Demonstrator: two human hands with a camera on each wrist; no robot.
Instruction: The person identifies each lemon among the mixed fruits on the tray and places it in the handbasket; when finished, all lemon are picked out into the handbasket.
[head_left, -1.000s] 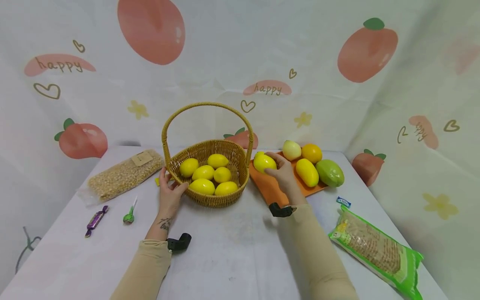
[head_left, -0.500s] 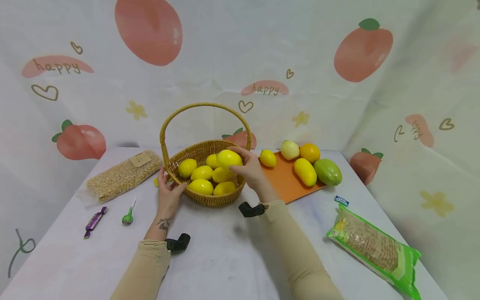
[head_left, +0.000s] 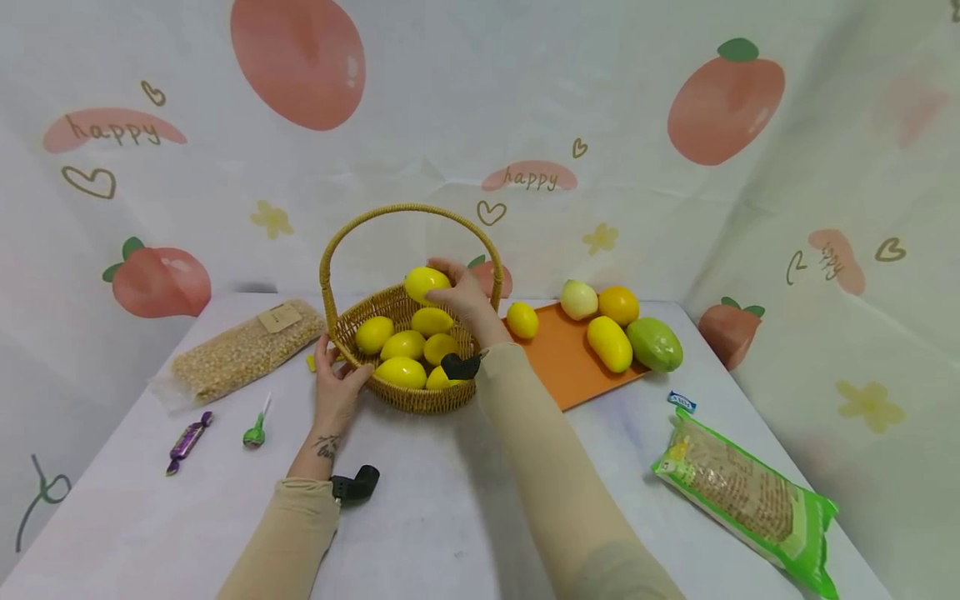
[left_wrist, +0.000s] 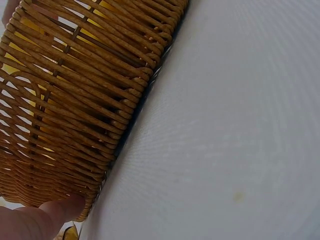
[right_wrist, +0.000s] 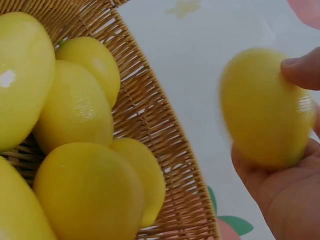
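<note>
A wicker basket (head_left: 433, 404) with a tall arched handle stands mid-table with several lemons (head_left: 402, 372) in it. My left hand (head_left: 339, 387) holds the basket's left side, its thumb at the rim and its fingers against the outer wall; a fingertip (left_wrist: 70, 206) shows low on the wicker. My right hand (head_left: 468, 296) grips another lemon (head_left: 426, 286) between thumb and fingers, raised above the basket's back part under the handle. In the right wrist view, that lemon (right_wrist: 265, 107) is beyond the rim, slightly blurred. One lemon (head_left: 522, 320) sits on the orange tray (head_left: 558, 375).
The tray also bears a yellow mango-like fruit (head_left: 610, 344), an orange (head_left: 618, 306), a pale round fruit (head_left: 579, 300) and a green fruit (head_left: 655, 344). A grain bag (head_left: 247, 350), wrapped candy (head_left: 189, 443) and lollipop (head_left: 255, 432) lie left; a green-edged bag (head_left: 750, 492) lies right.
My right hand has carried the lemon leftward from the tray to above the basket, then further back and up. The lemon left on the tray has shifted left. My left hand stays on the basket.
</note>
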